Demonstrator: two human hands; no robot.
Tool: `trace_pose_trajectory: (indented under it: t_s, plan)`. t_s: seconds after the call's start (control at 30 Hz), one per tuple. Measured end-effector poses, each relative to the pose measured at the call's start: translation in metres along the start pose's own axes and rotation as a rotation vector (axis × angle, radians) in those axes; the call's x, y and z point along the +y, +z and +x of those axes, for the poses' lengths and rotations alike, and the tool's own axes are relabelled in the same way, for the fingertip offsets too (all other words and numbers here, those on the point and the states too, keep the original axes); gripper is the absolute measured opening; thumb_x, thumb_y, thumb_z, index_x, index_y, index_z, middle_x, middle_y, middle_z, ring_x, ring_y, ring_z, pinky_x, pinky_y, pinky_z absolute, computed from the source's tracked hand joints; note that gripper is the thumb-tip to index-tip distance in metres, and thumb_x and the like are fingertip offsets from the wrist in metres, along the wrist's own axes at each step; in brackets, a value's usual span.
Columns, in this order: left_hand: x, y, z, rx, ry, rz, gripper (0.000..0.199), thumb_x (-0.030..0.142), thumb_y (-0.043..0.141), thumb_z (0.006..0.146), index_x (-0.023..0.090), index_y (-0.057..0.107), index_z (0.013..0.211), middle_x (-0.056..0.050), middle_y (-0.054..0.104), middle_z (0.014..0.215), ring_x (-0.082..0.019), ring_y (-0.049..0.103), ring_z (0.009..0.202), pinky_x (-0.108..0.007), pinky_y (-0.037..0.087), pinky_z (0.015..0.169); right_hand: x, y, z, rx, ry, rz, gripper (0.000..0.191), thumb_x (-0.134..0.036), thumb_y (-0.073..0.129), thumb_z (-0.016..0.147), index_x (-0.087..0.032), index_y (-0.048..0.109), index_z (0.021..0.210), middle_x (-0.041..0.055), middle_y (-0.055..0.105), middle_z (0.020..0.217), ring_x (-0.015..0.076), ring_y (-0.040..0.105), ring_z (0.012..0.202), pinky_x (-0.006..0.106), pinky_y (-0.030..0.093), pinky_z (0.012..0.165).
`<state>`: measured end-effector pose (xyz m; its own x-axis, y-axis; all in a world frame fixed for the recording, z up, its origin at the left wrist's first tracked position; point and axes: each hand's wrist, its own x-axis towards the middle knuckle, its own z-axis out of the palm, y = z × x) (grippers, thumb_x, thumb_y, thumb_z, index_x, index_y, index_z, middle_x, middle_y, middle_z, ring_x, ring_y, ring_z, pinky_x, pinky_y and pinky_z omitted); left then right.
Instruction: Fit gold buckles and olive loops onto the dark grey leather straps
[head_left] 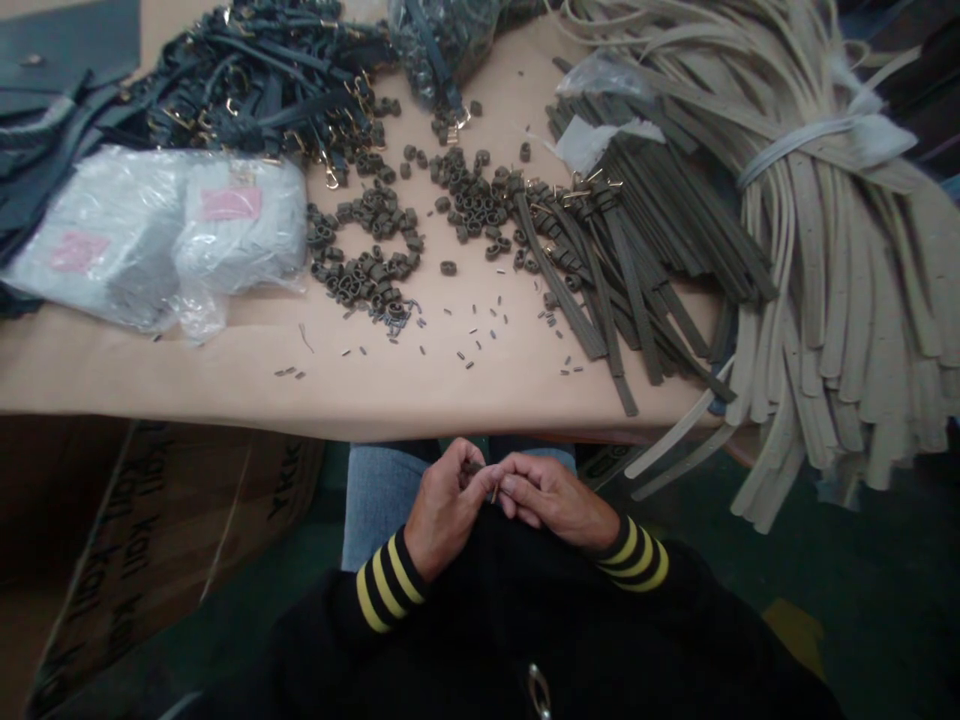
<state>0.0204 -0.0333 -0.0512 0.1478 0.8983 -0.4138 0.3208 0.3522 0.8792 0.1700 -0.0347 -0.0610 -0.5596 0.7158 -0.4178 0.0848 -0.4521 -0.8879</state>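
My left hand (448, 505) and my right hand (551, 495) meet over my lap, just below the table's front edge. The fingers of both are pinched together, with fingertips touching. Between them shows a small dark piece with a brassy bit, mostly covered by the fingers and too small to name. On the table (225, 370) beyond them lie many small brown loops (367, 275), scattered tiny metal pieces (461, 356) and a pile of dark brown straps with buckles (626, 290).
Dark blue straps with gold clasps (262, 80) fill the back left, behind plastic-wrapped white packets (135, 230). A tied bundle of beige straps (817, 230) hangs over the table's right front edge. A cardboard box (180, 530) stands below left.
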Motion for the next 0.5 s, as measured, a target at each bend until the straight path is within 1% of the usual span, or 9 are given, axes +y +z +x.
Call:
trace_pose_trajectory:
  t_s: [0.07, 0.13, 0.2, 0.27, 0.3, 0.37, 0.43, 0.5]
  plan:
    - [0.000, -0.001, 0.001, -0.068, -0.043, -0.053, 0.023, 0.034, 0.051, 0.074, 0.017, 0.040, 0.062, 0.006, 0.042, 0.051, -0.006, 0.038, 0.045, -0.017, 0.029, 0.041, 0.000, 0.003, 0.001, 0.040, -0.009, 0.027, 0.028, -0.044, 0.041, 0.081, -0.016, 0.041, 0.086, -0.0026, 0.050, 0.061, 0.0040, 0.036, 0.038, 0.017, 0.028, 0.038]
    - [0.001, -0.001, 0.001, -0.079, -0.096, -0.107, 0.024, 0.036, 0.051, 0.074, 0.016, 0.040, 0.064, 0.006, 0.044, 0.051, -0.005, 0.038, 0.041, -0.016, 0.027, 0.037, -0.001, 0.006, 0.000, 0.089, -0.040, -0.016, 0.025, -0.039, 0.039, 0.083, -0.017, 0.038, 0.093, -0.0012, 0.053, 0.067, 0.0062, 0.045, 0.044, 0.018, 0.034, 0.042]
    - [0.001, 0.000, 0.001, -0.065, -0.141, -0.150, 0.025, 0.038, 0.052, 0.073, 0.016, 0.040, 0.065, 0.007, 0.044, 0.048, -0.004, 0.036, 0.035, -0.015, 0.024, 0.033, -0.004, 0.009, -0.001, 0.145, -0.093, -0.158, 0.021, -0.033, 0.045, 0.081, -0.018, 0.039, 0.095, 0.0009, 0.057, 0.075, 0.0101, 0.055, 0.059, 0.022, 0.041, 0.054]
    - [0.001, 0.001, 0.002, -0.073, -0.181, -0.231, 0.028, 0.041, 0.053, 0.071, 0.017, 0.040, 0.065, 0.009, 0.041, 0.043, -0.003, 0.033, 0.030, -0.015, 0.023, 0.030, -0.007, 0.011, -0.001, 0.208, -0.132, -0.301, 0.023, -0.027, 0.054, 0.075, -0.019, 0.042, 0.093, 0.0014, 0.059, 0.079, 0.0135, 0.058, 0.072, 0.025, 0.043, 0.064]
    - [0.000, 0.001, 0.002, -0.084, -0.198, -0.297, 0.030, 0.042, 0.054, 0.071, 0.017, 0.040, 0.065, 0.010, 0.040, 0.041, -0.003, 0.032, 0.029, -0.015, 0.024, 0.029, -0.008, 0.012, -0.001, 0.239, -0.138, -0.344, 0.024, -0.024, 0.056, 0.073, -0.019, 0.042, 0.092, 0.0014, 0.060, 0.079, 0.0143, 0.059, 0.074, 0.026, 0.043, 0.066]
    - [0.000, 0.001, 0.002, -0.107, -0.225, -0.442, 0.032, 0.043, 0.056, 0.069, 0.016, 0.040, 0.064, 0.010, 0.040, 0.041, -0.003, 0.033, 0.030, -0.015, 0.029, 0.029, -0.009, 0.013, -0.001, 0.269, -0.135, -0.377, 0.020, -0.023, 0.054, 0.074, -0.019, 0.043, 0.090, 0.0015, 0.062, 0.076, 0.0147, 0.060, 0.072, 0.025, 0.044, 0.065]
    - [-0.001, 0.001, 0.002, -0.117, -0.248, -0.544, 0.032, 0.041, 0.058, 0.068, 0.016, 0.041, 0.063, 0.009, 0.040, 0.041, -0.003, 0.033, 0.032, -0.015, 0.033, 0.031, -0.009, 0.013, -0.001, 0.267, -0.138, -0.406, 0.016, -0.023, 0.052, 0.075, -0.018, 0.046, 0.089, 0.0028, 0.063, 0.076, 0.0151, 0.060, 0.072, 0.025, 0.044, 0.064]
    - [-0.001, 0.000, 0.002, -0.125, -0.272, -0.590, 0.031, 0.039, 0.060, 0.068, 0.015, 0.041, 0.063, 0.009, 0.042, 0.043, -0.002, 0.034, 0.034, -0.015, 0.035, 0.032, -0.010, 0.011, -0.001, 0.253, -0.150, -0.456, 0.016, -0.023, 0.052, 0.075, -0.018, 0.049, 0.090, 0.0041, 0.064, 0.079, 0.0157, 0.060, 0.073, 0.025, 0.045, 0.065]
